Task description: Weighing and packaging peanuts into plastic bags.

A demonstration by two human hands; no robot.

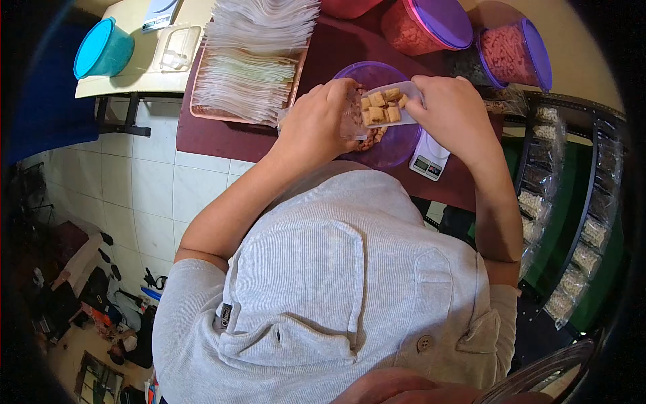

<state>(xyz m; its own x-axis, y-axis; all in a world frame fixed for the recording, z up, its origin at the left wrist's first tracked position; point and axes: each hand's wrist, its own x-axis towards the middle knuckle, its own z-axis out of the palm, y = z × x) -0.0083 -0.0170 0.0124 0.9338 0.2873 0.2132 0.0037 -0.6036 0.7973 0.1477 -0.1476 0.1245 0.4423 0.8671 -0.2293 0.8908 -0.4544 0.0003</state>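
My left hand (315, 120) is closed on a clear plastic bag (354, 125), held with its mouth toward my right hand. My right hand (456, 113) grips a translucent plastic scoop (408, 119) with several square, golden-brown snack pieces (381, 108) in it. The scoop's front end meets the bag's opening; whether any pieces are inside the bag I cannot tell. Both hands are over a purple tub (402, 147), where more brown snack pieces (370, 143) show below the bag. A white digital scale (431, 156) stands right of the tub, below my right wrist.
Left of the tub, a pink tray (195, 101) holds stacked plastic bags (245, 74). Tubs of pink snacks (410, 30) with purple lids stand at the back right. A teal-lidded tub (104, 50) is on the side table. Packets hang on a rack (585, 195) at right.
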